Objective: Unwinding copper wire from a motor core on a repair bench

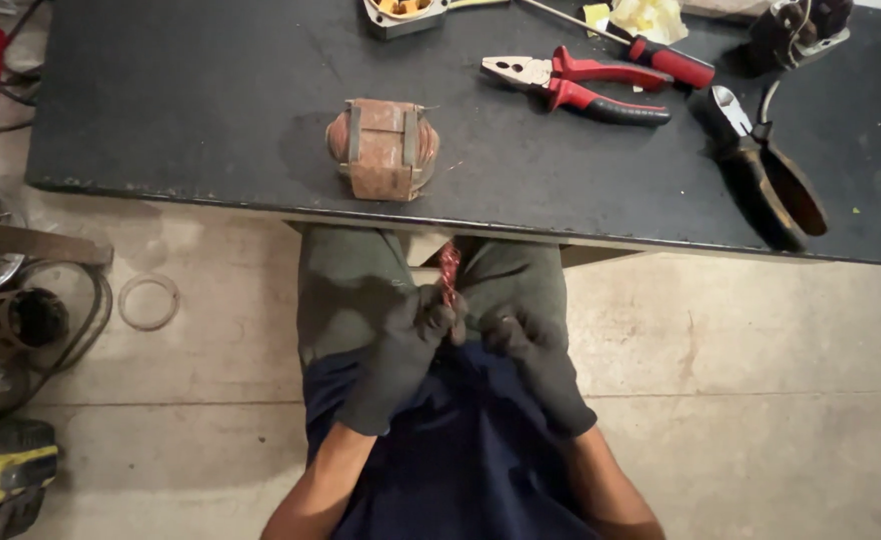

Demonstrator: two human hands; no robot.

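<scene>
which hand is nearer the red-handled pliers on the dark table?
Right. The right gloved hand sits below the red-handled pliers, slightly left; the left gloved hand is farther left.

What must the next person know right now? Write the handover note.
Left hand: gloved, pinching a copper wire bundle at the lap, below the table edge.
Right hand: gloved, closed beside it; its grip on the wire is unclear.
On the table: coil near the front edge; pliers, screwdriver and cutters to the right, untouched.
Done: coil set down.
Left: the wire bundle, not yet put down.
</scene>
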